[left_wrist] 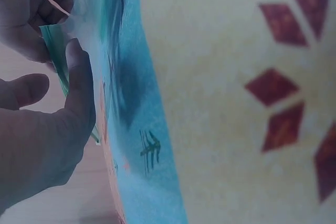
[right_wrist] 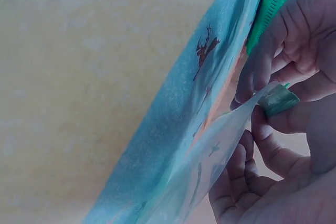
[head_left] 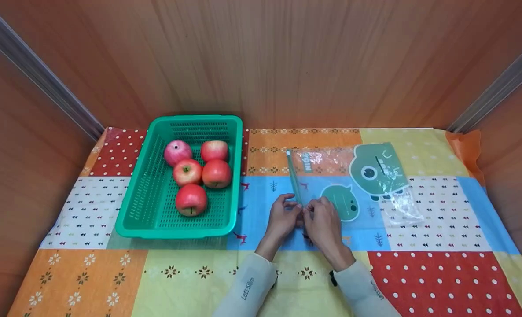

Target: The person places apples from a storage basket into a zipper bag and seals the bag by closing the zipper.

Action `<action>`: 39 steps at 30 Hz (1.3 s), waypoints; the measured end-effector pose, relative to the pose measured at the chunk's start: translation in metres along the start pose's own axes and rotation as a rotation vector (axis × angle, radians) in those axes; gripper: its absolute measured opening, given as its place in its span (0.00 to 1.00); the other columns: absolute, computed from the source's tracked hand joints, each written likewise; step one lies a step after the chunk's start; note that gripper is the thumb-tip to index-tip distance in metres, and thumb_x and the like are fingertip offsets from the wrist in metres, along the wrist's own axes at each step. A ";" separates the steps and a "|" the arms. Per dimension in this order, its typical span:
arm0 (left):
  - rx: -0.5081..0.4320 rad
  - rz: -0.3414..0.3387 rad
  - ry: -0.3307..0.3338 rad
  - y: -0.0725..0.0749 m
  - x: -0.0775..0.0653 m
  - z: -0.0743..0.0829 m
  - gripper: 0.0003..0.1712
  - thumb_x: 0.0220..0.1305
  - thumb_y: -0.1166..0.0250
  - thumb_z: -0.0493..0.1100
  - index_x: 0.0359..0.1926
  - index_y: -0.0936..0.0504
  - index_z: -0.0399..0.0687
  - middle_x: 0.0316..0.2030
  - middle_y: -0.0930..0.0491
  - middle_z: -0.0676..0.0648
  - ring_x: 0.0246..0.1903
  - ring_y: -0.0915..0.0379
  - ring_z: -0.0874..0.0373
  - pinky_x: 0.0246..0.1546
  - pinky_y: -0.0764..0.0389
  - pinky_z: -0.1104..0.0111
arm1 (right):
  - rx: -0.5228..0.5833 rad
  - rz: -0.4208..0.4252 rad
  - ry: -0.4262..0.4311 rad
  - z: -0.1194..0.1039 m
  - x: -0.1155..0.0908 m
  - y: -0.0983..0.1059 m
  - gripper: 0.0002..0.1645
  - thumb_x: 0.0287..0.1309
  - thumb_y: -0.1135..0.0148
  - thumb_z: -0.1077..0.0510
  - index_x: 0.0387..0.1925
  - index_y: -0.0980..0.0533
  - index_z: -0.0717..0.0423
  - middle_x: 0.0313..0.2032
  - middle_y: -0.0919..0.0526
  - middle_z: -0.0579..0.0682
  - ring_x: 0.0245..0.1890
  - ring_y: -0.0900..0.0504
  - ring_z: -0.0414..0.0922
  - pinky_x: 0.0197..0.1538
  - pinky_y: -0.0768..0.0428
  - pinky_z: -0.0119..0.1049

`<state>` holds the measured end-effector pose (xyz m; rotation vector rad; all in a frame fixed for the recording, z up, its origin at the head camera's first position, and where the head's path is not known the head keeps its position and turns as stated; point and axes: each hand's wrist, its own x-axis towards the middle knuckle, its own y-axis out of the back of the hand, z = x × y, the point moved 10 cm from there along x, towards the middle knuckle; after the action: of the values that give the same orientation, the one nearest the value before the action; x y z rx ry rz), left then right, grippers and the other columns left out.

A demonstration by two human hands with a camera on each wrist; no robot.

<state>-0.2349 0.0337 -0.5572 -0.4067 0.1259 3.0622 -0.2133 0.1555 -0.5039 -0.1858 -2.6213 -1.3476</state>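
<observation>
A clear zip bag [head_left: 331,176] with green cartoon prints lies flat on the cloth, its green zip strip [head_left: 294,176] running along the left edge. At the near end of that strip, my right hand [head_left: 325,222] pinches the corner between thumb and forefinger, as the right wrist view shows at the green strip end [right_wrist: 279,100]. My left hand [head_left: 284,218] is right beside it, fingers bent around the same edge. In the left wrist view the strip passes between the left forefinger and thumb [left_wrist: 31,88], with a gap showing there.
A green plastic basket [head_left: 129,209] stands to the left, holding several red apples [head_left: 191,200]. Beneath everything is a patchwork-print cloth [head_left: 190,281]. Wood-grain panels [head_left: 287,61] rise behind and at both sides. The cloth is bunched up at its far right corner [head_left: 465,152].
</observation>
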 end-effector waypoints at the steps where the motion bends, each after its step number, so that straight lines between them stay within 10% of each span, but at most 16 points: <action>1: -0.002 0.005 0.002 0.000 0.000 0.000 0.22 0.73 0.37 0.33 0.65 0.24 0.32 0.49 0.15 0.37 0.42 0.12 0.49 0.51 0.15 0.56 | 0.000 0.004 0.001 0.000 0.000 0.001 0.09 0.65 0.32 0.66 0.28 0.19 0.60 0.30 0.23 0.55 0.32 0.23 0.55 0.39 0.23 0.52; 17: 0.001 0.053 0.031 0.001 0.000 0.000 0.21 0.65 0.38 0.25 0.59 0.17 0.34 0.41 0.14 0.42 0.27 0.18 0.59 0.29 0.18 0.67 | 0.010 -0.033 -0.035 -0.001 -0.001 0.003 0.08 0.67 0.35 0.65 0.29 0.21 0.59 0.30 0.25 0.53 0.28 0.24 0.52 0.34 0.22 0.50; 31: 0.125 0.062 -0.131 -0.004 -0.004 0.015 0.19 0.63 0.39 0.23 0.54 0.15 0.34 0.37 0.14 0.44 0.25 0.22 0.62 0.27 0.20 0.71 | -0.017 -0.153 -0.135 0.002 0.037 0.000 0.18 0.63 0.37 0.67 0.54 0.19 0.70 0.32 0.19 0.58 0.29 0.19 0.55 0.37 0.18 0.51; 39: 0.065 0.076 -0.053 0.000 -0.004 0.006 0.24 0.62 0.40 0.22 0.58 0.18 0.34 0.37 0.17 0.43 0.23 0.20 0.57 0.25 0.17 0.67 | 0.038 -0.111 -0.157 0.011 0.042 0.008 0.18 0.61 0.39 0.71 0.52 0.18 0.71 0.25 0.20 0.56 0.26 0.19 0.52 0.33 0.18 0.49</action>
<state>-0.2325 0.0344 -0.5508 -0.3246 0.2427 3.1301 -0.2538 0.1704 -0.4944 -0.1488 -2.8232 -1.3683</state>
